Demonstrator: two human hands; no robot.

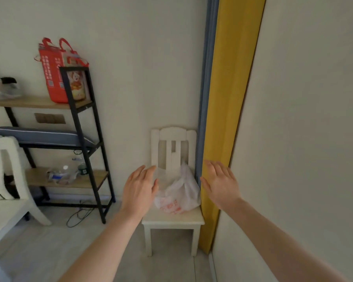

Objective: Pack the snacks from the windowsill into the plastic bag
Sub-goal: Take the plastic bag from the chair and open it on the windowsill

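Forearms, both bare, reach forward from the lower edge of the view and converge toward the middle. Left hand (140, 190): back turned up, fingers straight and close together, thumb on the inner side, nothing held. Right hand (220, 184): raised level with the left, palm turned inward, fingers straight and slightly spread, nothing held. The two hands stand well apart, one on either side of the task's thing.

Between them lies the crumpled white plastic bag with red print (181, 192), which rests on the seat of a small white wooden chair (171, 219), slumped toward the seat's right side and against the slatted back. The left fingertips overlap the bag's upper left edge in this view; whether they touch it cannot be told. The right hand is clear of the bag.

Just right of the chair hangs a long yellow fabric curtain (230, 88), with a narrow blue-grey curtain strip (207, 88) along its left edge. The chair back stands against a pale wall.

Farther left stands a black metal shelf unit with wooden boards (94, 178). It carries clear plastic bottles (66, 173) on the lower board, a flat grey cushion (41, 137) on the middle level and a red printed carrier bag (51, 78) on top. A black cable (77, 215) loops on the floor below. A second white chair (8, 159) shows at the left edge.
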